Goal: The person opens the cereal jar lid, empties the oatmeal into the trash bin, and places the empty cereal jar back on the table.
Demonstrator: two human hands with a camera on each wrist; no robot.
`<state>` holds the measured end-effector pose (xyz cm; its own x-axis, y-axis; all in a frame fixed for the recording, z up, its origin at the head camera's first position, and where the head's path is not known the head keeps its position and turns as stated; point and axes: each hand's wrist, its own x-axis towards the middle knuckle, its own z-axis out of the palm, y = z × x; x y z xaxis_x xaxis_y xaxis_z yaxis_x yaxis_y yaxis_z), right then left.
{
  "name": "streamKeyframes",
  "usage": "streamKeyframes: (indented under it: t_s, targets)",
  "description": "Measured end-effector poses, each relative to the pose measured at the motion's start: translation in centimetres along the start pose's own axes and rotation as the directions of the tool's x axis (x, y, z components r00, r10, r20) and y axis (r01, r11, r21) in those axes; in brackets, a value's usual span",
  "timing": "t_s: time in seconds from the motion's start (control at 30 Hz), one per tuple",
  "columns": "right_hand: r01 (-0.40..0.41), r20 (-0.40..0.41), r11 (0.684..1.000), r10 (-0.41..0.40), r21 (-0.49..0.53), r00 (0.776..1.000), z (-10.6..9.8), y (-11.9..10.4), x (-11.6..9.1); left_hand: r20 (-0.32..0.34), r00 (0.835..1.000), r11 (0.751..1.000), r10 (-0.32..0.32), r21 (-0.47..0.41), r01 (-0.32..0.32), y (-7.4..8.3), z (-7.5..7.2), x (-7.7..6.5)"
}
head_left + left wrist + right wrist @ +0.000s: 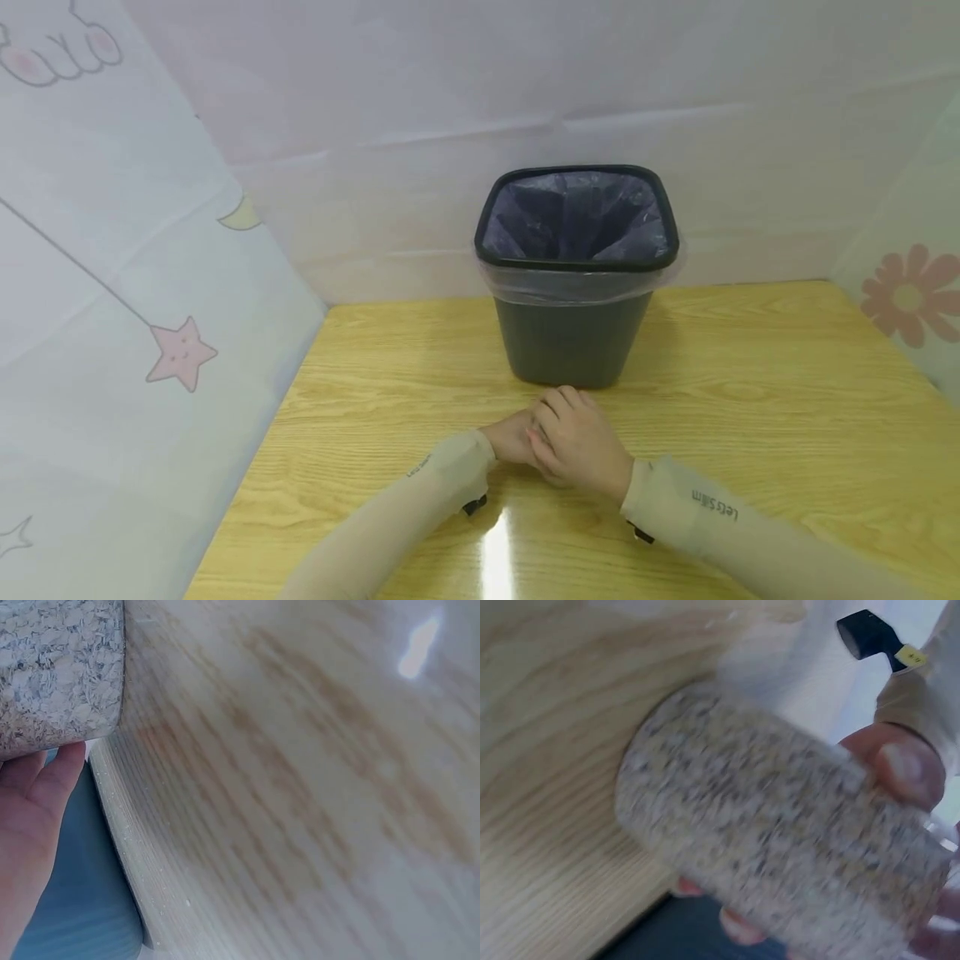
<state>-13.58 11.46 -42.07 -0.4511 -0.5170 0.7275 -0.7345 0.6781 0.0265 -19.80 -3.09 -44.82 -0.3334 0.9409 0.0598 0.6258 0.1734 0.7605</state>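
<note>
A speckled roll (pixel 780 847) was clamped in the right hand (pixel 581 442), the left hand (pixel 513 437) touching it. With loose fingers, it could be dropped short of the bin (pixel 576 329).

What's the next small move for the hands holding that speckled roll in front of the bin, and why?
Probably lift the speckled roll toward the bin: both hands, right hand over left hand, hold it on the table, and the lined bin stands open just beyond.

Left hand (pixel 512 437) and right hand (pixel 577 442) clasped together, fingers curled.
</note>
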Motion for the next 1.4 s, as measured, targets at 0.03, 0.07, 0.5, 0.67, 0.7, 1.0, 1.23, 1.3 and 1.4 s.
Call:
streamKeyframes:
  t_s: [0.03, 0.07, 0.5, 0.67, 0.7, 1.0, 1.23, 1.3, 1.4]
  targets:
    - [0.019, 0.003, 1.000, -0.019, 0.015, 1.000, 0.0, 0.2, 0.0, 0.010, 1.000, 1.000, -0.007, 0.003, 0.007, 0.0, 0.0, 0.0]
    - [0.038, 0.007, 0.999, -0.038, 0.025, 0.999, 0.0, 0.3, 0.0, 0.020, 1.000, 1.000, -0.012, -0.001, 0.012, 0.0, -0.1, -0.1]
    - [0.219, 0.022, 0.959, -0.227, 0.178, 0.974, -0.1, 2.4, 0.0, 0.030, 0.997, 0.938, -0.068, -0.338, 0.074, 0.3, 0.2, 0.0]
    - [0.238, 0.077, 0.950, -0.258, 0.204, 0.963, -0.5, 2.7, 0.2, 0.020, 0.997, 0.931, -0.078, -0.357, 0.080, 0.3, 0.3, 0.0]
    - [0.223, 0.100, 0.955, -0.245, 0.195, 0.964, -0.7, 2.6, 0.2, 0.013, 0.996, 0.939, -0.085, -0.334, 0.085, 0.3, 0.3, -0.1]
    - [-0.129, 0.206, 0.988, 0.144, -0.081, 0.968, -1.6, -0.7, 0.6, -0.008, 1.000, 0.998, -0.019, -0.061, 0.019, 0.2, 0.2, -0.1]
    - [-0.132, 0.080, 0.977, 0.147, -0.169, 0.986, -0.4, -1.3, 0.4, -0.024, 0.998, 0.990, -0.060, -0.128, 0.057, 0.1, 0.2, -0.2]
    - [-0.117, 0.059, 0.981, 0.127, -0.158, 0.990, -0.2, -1.1, 0.3, -0.021, 0.998, 0.987, -0.063, -0.146, 0.059, 0.3, 0.1, -0.1]
    - [-0.081, 0.053, 0.990, 0.088, -0.112, 0.995, -0.1, -0.8, 0.3, -0.010, 0.998, 0.992, -0.060, -0.110, 0.059, 0.4, 0.0, -0.1]
